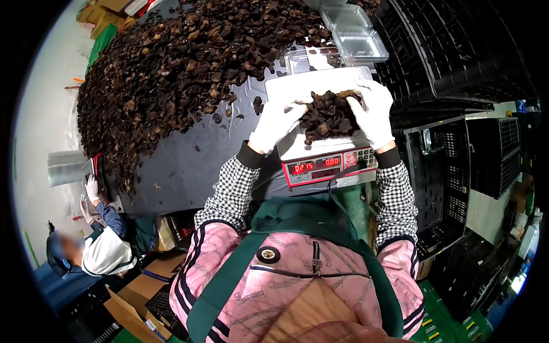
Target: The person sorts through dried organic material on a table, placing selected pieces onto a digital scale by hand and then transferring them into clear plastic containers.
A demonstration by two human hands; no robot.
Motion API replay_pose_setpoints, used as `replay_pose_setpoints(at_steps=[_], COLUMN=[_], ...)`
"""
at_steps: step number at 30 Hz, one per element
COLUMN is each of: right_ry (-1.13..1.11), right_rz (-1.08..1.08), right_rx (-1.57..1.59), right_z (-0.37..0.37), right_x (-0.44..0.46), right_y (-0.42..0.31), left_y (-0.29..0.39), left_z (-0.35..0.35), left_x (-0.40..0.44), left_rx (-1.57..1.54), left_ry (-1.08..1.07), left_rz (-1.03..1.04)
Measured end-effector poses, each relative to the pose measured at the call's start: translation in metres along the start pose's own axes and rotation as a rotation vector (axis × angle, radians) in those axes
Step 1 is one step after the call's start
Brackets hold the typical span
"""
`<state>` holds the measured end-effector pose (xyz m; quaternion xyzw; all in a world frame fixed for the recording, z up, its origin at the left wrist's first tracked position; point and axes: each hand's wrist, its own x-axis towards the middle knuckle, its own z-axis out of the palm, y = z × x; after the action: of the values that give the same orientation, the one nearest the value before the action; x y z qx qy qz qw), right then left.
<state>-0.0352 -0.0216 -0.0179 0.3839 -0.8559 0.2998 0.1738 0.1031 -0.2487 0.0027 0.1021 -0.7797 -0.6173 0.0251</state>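
Observation:
A heap of dark, dried-looking wood ear mushrooms (pixel 330 119) sits on the white platform of a digital scale (pixel 329 166), seemingly in a clear tray whose walls hardly show. My left hand (pixel 280 121), in a white glove, closes on the left side of this filled tray, fingers at the mushrooms' edge. On the opposite side my right hand (pixel 373 113), gloved too, curls round the edge with its thumb over the mushrooms. Some fingertips are hidden. Red digits on the scale's display read 0.215 and 0.00.
Loose mushrooms (pixel 189 63) cover much of the grey table (pixel 189 166). Clear plastic trays (pixel 360 46) stand behind the scale. Black crates (pixel 452 51) rise at the right. At the far left a co-worker's gloved hands (pixel 91 191) are near another red-edged device.

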Motion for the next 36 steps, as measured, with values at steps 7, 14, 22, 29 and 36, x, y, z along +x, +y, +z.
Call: replay_pose_setpoints(at_steps=[7,14,22,29,36], right_ry=[0.153,0.184,-0.71,-1.372,-0.551], right_rz=[0.636,0.78,0.81,0.793,1.453], right_rx=[0.998,1.698,0.976,-0.115,0.573], right_z=[-0.054,-0.078,-0.083,-0.045,-0.094], right_x=[0.014,-0.048,-0.175,-0.408,-0.331], right_y=[-0.037,-0.033,-0.076,-0.002,0.001], left_y=[-0.003,-0.016,-0.015,0.005,0.014], left_z=[-0.006,-0.012,-0.028,-0.024,-0.044], left_x=[0.011,0.021,0.018,0.005,-0.02], left_rx=[-0.607,-1.123,-1.256,-0.354,-0.754], left_ry=[0.18,0.161,0.188,0.42,0.373], left_rz=[-0.155,0.066,-0.116,0.06,-0.031])
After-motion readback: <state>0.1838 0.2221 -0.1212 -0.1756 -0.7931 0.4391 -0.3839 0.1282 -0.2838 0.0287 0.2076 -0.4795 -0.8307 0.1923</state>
